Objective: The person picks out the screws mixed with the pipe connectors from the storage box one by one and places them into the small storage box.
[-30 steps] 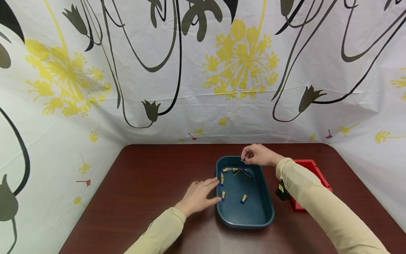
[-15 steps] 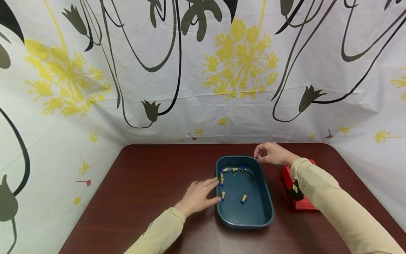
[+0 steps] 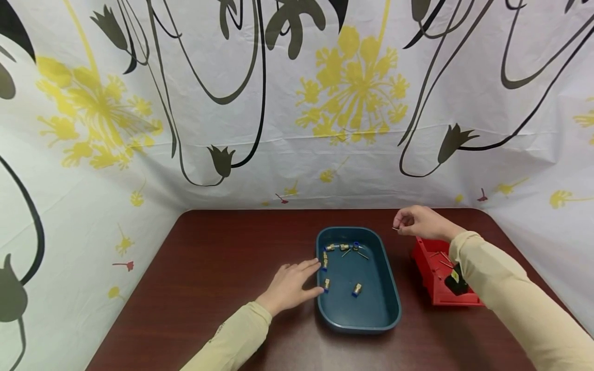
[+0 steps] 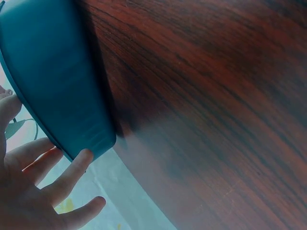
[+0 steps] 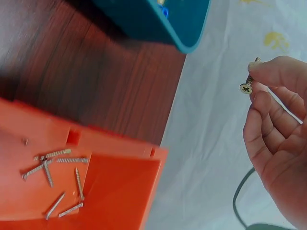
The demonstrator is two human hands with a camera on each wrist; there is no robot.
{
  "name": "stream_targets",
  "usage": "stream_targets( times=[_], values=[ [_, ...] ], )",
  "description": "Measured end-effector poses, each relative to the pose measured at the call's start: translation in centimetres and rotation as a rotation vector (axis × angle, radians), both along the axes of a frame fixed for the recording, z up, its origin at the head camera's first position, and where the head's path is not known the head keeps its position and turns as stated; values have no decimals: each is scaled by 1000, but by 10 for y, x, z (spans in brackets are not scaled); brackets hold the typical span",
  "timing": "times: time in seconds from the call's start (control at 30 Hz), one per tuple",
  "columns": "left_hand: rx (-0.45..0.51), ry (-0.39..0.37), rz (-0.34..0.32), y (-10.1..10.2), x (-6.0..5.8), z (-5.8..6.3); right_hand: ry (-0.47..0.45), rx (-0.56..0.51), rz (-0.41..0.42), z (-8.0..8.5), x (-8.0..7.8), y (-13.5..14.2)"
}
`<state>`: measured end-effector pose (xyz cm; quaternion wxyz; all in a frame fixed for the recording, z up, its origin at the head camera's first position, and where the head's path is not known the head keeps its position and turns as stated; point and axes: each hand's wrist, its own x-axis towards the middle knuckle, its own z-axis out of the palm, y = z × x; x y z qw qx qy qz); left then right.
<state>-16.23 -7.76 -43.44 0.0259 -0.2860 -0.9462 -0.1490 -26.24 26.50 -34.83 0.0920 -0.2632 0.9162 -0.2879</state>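
Observation:
My right hand (image 3: 421, 222) pinches a screw (image 5: 246, 87) between thumb and fingertips. Its cross-slotted head faces the right wrist camera. The hand is raised beyond the far edge of the red bin (image 3: 424, 268), to the right of the blue tray (image 3: 366, 315). With fingers spread, my left hand (image 3: 291, 286) touches the tray's left side; the left wrist view shows fingertips on the rim. Inside the tray lie several brass fittings (image 3: 357, 289) with blue ends, along with two loose screws (image 3: 362, 255). Several screws (image 5: 57, 160) are scattered in the red bin.
A black object with a yellow label (image 3: 456, 281) sits at the red bin, partly hidden by my right sleeve (image 3: 501, 278). Both containers stand on a dark wooden table (image 3: 223, 268). A patterned cloth (image 3: 278, 113) hangs behind the table's far edge.
My right hand has moved right with the screw, from over the tray's far end to beyond the red bin. More of the bin shows. My left hand has stayed in place.

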Motion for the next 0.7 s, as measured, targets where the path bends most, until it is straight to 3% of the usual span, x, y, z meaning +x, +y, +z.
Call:
stream_targets(
  times=[0.33,0.7],
  values=[
    [-2,9,-4,1,0,1,-23,9,-41,-2,8,25],
    [-4,0,-6,1,0,0,13,49,-108,-7,13,51]
  ],
)
